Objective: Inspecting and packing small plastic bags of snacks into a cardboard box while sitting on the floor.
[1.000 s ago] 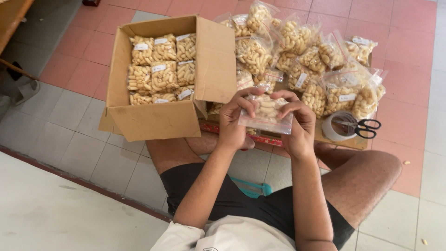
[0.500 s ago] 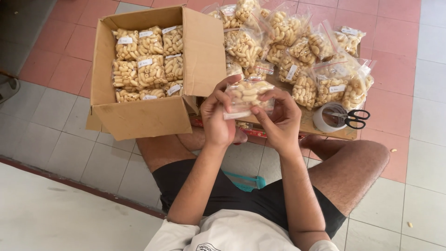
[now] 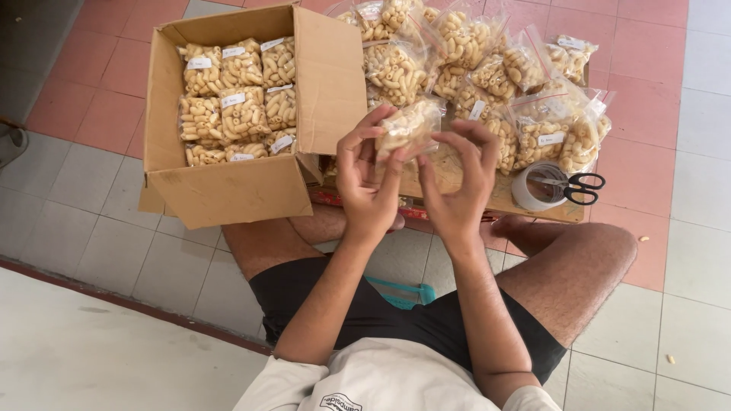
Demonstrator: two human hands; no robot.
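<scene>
Since a second ago: small clear snack bag [image 3: 410,126] lifted higher, off lap level and up in front of the pile. Left hand [image 3: 368,183] now turned palm toward the camera, thumb and fingers pinching the bag's left edge. Right hand [image 3: 458,179] just beside it, fingers curled and loosely spread, fingertips at the bag's right side; whether actually gripping, cannot tell. Bag held in the air between both hands, above the low cardboard surface [image 3: 457,183], filled with pale curled snacks.

To the left, on the tiled floor [image 3: 91,228]: open cardboard box [image 3: 228,183], tilted toward the camera, packed with rows of similar labelled bags. Behind the hands: loose heap of filled bags [image 3: 487,68] on the surface. At the surface's right end: roll of clear tape [image 3: 537,186] with black-handled scissors [image 3: 575,186] lying across it. Teal strap [image 3: 400,291] between the crossed legs.
</scene>
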